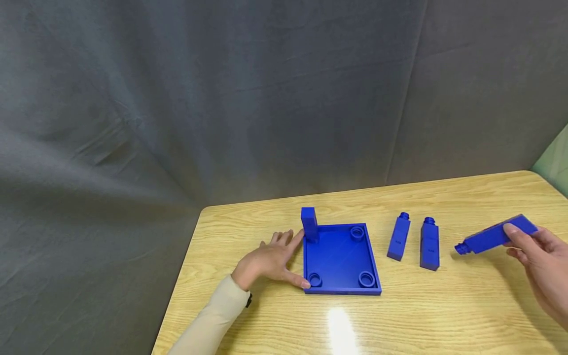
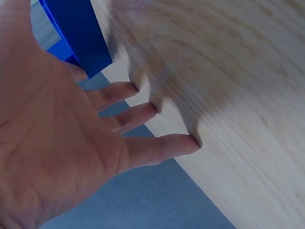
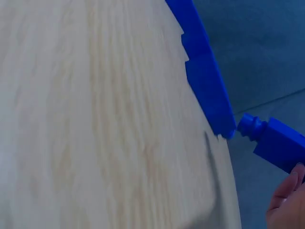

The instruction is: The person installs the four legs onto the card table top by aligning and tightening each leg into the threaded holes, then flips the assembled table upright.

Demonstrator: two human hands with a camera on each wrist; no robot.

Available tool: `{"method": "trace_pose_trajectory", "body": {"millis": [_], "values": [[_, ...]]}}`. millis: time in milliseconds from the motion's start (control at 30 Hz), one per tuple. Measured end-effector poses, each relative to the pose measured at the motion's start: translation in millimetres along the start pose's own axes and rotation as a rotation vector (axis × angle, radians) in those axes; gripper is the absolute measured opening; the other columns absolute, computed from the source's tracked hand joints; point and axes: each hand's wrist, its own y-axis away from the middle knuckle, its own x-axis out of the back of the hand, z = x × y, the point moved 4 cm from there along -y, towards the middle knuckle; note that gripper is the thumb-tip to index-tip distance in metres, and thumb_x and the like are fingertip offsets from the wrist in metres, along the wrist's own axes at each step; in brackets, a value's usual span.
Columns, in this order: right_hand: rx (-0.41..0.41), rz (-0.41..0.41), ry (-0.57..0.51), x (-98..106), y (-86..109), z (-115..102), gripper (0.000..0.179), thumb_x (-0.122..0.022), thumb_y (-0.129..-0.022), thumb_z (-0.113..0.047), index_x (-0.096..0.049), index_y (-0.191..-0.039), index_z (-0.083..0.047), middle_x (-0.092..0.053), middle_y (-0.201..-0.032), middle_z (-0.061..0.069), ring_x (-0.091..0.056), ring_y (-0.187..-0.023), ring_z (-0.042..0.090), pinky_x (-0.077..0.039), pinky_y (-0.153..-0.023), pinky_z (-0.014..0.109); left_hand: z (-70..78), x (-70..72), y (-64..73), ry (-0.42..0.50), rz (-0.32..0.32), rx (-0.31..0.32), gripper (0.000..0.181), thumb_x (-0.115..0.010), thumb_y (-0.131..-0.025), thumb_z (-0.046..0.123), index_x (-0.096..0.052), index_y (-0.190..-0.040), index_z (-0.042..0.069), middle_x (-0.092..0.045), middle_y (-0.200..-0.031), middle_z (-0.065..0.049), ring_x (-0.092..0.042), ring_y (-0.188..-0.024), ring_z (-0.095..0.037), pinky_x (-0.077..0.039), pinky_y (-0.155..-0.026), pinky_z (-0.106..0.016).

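Blue, a threaded leg (image 1: pixel 492 236) is pinched in the right hand (image 1: pixel 543 259) above the wood-grained table (image 1: pixel 275 325); two similar legs (image 1: pixel 429 249) lie to its left. Beyond them the left hand (image 1: pixel 275 261), fingers spread, touches a square tray (image 1: pixel 339 259) bearing one upright post (image 1: pixel 309 222).

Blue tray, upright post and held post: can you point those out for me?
Tray (image 1: pixel 340 259), head view, bare floor.
Upright post (image 1: pixel 309 227), head view, near side.
Held post (image 1: pixel 487 239), head view, shaft.
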Motion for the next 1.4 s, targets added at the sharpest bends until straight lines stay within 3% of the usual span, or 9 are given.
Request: {"method": "trace_pose_trajectory", "body": {"millis": [333, 600, 967, 1100, 1300, 1400], "values": [[-0.050, -0.046, 0.030, -38.4, 2.3, 0.3, 0.021, -0.059, -0.110, 0.005, -0.076, -0.113, -0.007, -0.076, -0.096, 0.001, -0.071, -0.082, 0.009, -0.057, -0.077, 0.015, -0.8, -0.7, -0.5, -0.019, 0.028, -0.011, 0.137, -0.080, -0.082, 0.081, 0.003, -0.178, 0.028, -0.015, -0.180, -0.020, -0.016, -0.163, -0.045, -0.025, -0.115, -0.083], [-0.009, -0.060, 0.149, -70.9, -0.1, 11.4, 0.017, -0.067, -0.107, 0.003, -0.077, -0.113, -0.010, -0.076, -0.095, -0.001, -0.070, -0.085, 0.008, -0.055, -0.081, 0.013, 2.5, -3.2, -2.1, -0.012, 0.031, 0.004, 0.136, -0.079, -0.083, 0.081, 0.002, -0.178, 0.028, -0.014, -0.180, -0.020, -0.015, -0.163, -0.046, -0.023, -0.115, -0.084], [-0.014, -0.173, 0.245, -106.6, -4.2, 24.2, 0.019, -0.068, -0.107, 0.002, -0.074, -0.118, -0.012, -0.076, -0.102, -0.004, -0.070, -0.092, 0.006, -0.054, -0.085, 0.013, 6.7, -6.3, -6.2, -0.028, 0.019, 0.022, 0.136, -0.074, -0.083, 0.085, 0.008, -0.177, 0.031, -0.012, -0.181, -0.020, -0.012, -0.164, -0.047, -0.019, -0.113, -0.087], [-0.017, -0.235, 0.351, -120.5, -6.1, 31.6, 0.017, -0.069, -0.108, -0.003, -0.073, -0.120, -0.013, -0.077, -0.102, -0.004, -0.069, -0.093, 0.005, -0.054, -0.085, 0.013, 6.9, -5.2, -5.5, -0.012, -0.005, 0.033, 0.135, -0.075, -0.084, 0.084, 0.009, -0.177, 0.031, -0.009, -0.181, -0.020, -0.009, -0.164, -0.048, -0.018, -0.114, -0.087], [0.052, -0.314, 0.691, -140.5, -8.0, 43.2, 0.016, -0.070, -0.110, -0.016, -0.069, -0.126, -0.014, -0.062, -0.090, -0.004, -0.053, -0.078, 0.012, -0.043, -0.063, 0.023, 8.4, -4.2, -4.3, 0.000, -0.020, 0.045, 0.136, -0.076, -0.084, 0.082, 0.009, -0.177, 0.030, -0.008, -0.181, -0.020, -0.008, -0.164, -0.048, -0.019, -0.114, -0.086], [0.062, -0.351, 0.724, -150.5, -9.0, 49.2, 0.020, -0.069, -0.111, -0.018, -0.067, -0.129, -0.009, -0.058, -0.089, -0.002, -0.049, -0.075, 0.016, -0.039, -0.061, 0.028, 9.0, -4.5, -3.7, -0.005, -0.029, 0.049, 0.136, -0.076, -0.084, 0.082, 0.008, -0.177, 0.029, -0.008, -0.181, -0.019, -0.008, -0.164, -0.048, -0.020, -0.115, -0.085]]}}
